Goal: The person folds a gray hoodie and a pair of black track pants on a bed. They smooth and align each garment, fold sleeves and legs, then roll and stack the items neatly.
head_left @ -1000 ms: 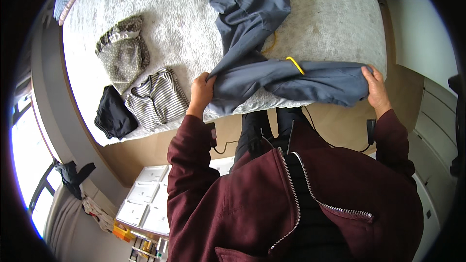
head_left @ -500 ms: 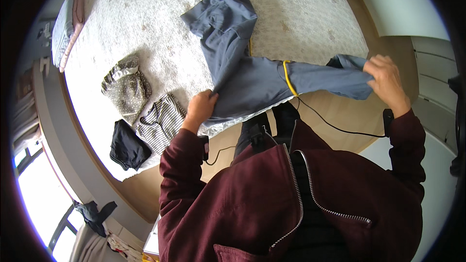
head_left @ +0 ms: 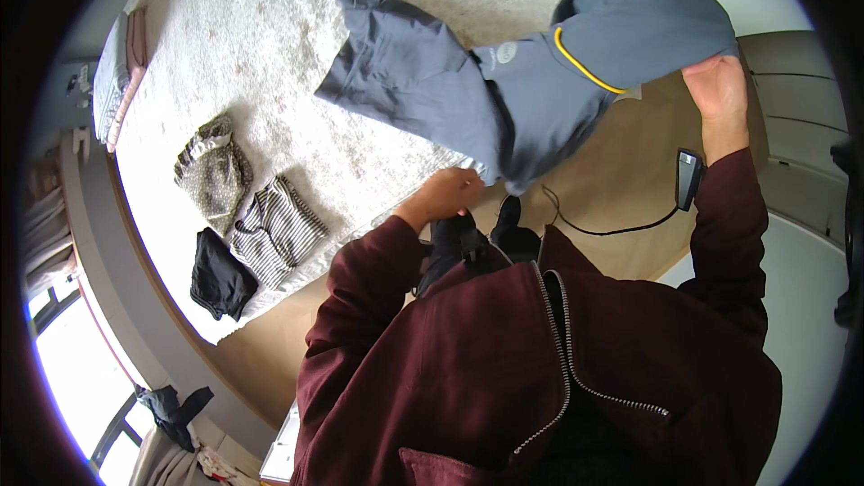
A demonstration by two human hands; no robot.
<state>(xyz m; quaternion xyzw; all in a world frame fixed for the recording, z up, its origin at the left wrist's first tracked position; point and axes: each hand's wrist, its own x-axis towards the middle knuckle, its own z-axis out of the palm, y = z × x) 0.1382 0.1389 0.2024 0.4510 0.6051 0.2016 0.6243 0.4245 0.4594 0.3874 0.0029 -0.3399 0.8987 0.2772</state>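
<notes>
My right hand (head_left: 718, 94) is closed on one end of the blue-grey garment (head_left: 540, 94), holding it across the near right corner of the bed (head_left: 279, 63), while whether my left hand (head_left: 445, 193), beside its lower edge, grips it I cannot tell.

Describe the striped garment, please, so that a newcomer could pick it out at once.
On the pale bed, near its lower left corner, lie a black garment and a dotted garment. The striped garment sits right of the black one and below the dotted one; its dark-and-white stripes set it apart.
</notes>
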